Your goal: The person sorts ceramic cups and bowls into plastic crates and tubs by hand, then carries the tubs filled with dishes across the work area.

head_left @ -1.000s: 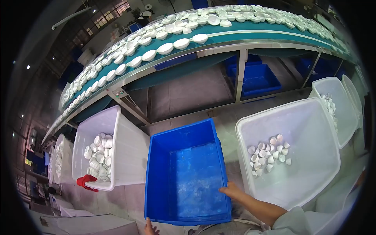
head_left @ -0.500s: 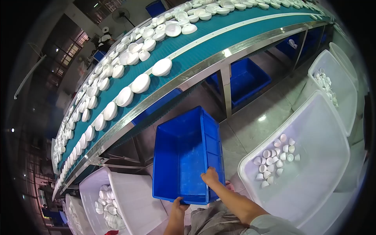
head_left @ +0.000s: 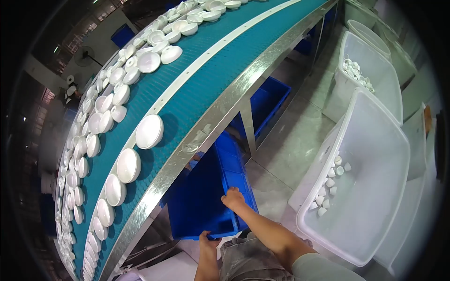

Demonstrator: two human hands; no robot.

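A blue plastic crate, with no contents visible in it, is partly under the metal edge of the conveyor, which hides its far part. My left hand grips the crate's near rim at its lower side. On the right wall, my right hand is closed over the top rim. Above and to the left, a row of white bowls stands along the near lane of the green conveyor belt.
Many white bowls crowd the belt's far lane. A large white bin with small white cups stands at right; another bin is behind it. A second blue crate sits under the conveyor beside a metal leg.
Both hands have pushed the crate forward and left, so its far part has gone under the conveyor's edge. The view has turned and moved closer to the belt.
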